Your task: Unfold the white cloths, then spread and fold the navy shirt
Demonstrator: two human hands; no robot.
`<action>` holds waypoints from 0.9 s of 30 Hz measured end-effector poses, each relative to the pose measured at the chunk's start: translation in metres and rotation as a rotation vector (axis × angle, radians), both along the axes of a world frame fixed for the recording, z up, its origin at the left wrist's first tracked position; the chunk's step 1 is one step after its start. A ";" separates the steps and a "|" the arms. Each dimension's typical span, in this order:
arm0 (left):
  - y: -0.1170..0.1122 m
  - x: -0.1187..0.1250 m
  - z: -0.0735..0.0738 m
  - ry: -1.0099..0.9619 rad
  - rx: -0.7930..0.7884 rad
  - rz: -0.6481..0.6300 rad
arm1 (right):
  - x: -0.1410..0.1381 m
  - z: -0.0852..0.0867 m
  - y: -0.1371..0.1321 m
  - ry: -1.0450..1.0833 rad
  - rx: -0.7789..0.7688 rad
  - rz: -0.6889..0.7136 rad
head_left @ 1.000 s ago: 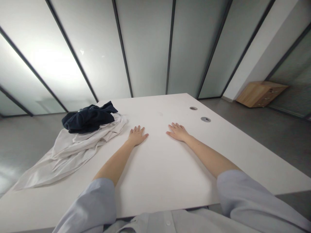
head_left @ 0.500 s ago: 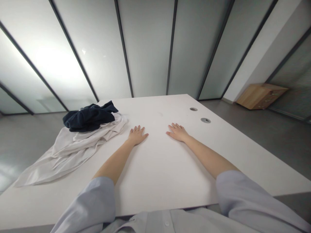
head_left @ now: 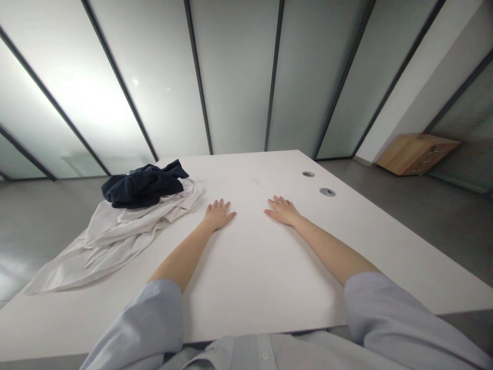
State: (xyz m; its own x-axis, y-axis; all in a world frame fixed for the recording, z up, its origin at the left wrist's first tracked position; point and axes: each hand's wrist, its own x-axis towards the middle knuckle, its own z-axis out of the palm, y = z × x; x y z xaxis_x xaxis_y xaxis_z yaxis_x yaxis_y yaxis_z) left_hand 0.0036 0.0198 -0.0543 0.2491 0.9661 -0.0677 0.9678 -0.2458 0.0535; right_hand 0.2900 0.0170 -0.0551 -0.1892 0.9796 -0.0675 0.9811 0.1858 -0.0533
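Both of my hands rest palm down on a white table. My left hand lies flat with its fingers spread, just right of a crumpled white cloth. On the far part of that cloth sits a bunched dark navy garment; how it is folded cannot be made out. My right hand is also flat, fingers apart, a little to the right of the table's middle. Neither hand holds anything, and a gap of bare tabletop separates them.
Two round grey cable grommets are set into the tabletop on the right. Frosted glass panels with dark frames stand behind the table. A wooden cabinet is on the floor at the far right. The white cloth reaches the table's left edge.
The whole view has shifted very slightly. My hands, the white cloth and the navy garment keep their places on the table.
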 end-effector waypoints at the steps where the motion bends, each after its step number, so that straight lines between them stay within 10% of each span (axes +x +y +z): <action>1: 0.000 0.000 0.000 0.002 0.001 0.000 | 0.000 0.000 0.000 0.001 0.001 0.000; 27: 0.001 -0.001 0.000 0.008 0.010 -0.007 | 0.002 -0.003 0.002 0.012 0.015 0.015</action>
